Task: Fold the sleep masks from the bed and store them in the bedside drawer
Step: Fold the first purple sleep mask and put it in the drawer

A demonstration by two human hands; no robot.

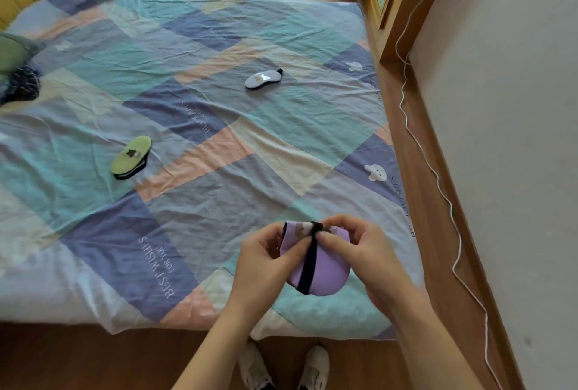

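Three sleep masks are in view. Well to the left of the fingers and further up the bed, a green sleep mask lies flat on the patchwork cover, its dark strap showing at the near edge. Up-bed and slightly left of the fingers, well apart from them, a white sleep mask lies flat, untouched.

The purple sleep mask is held over the near edge of the bed, doubled over, with its black elastic strap running down the middle of the fold. Judged light, soft and padded; it should spring open unless pinched, and the strap looks stretchy and liable to slip sideways. Best hold appears to be at the top fold, where strap and fabric meet.

Left hand: fingers curled, thumb and fingertips pinching the mask's left upper edge beside the strap.

Right hand: fingers curled, thumb and forefinger pinching the strap's top end against the fold.

Drawer not in view.
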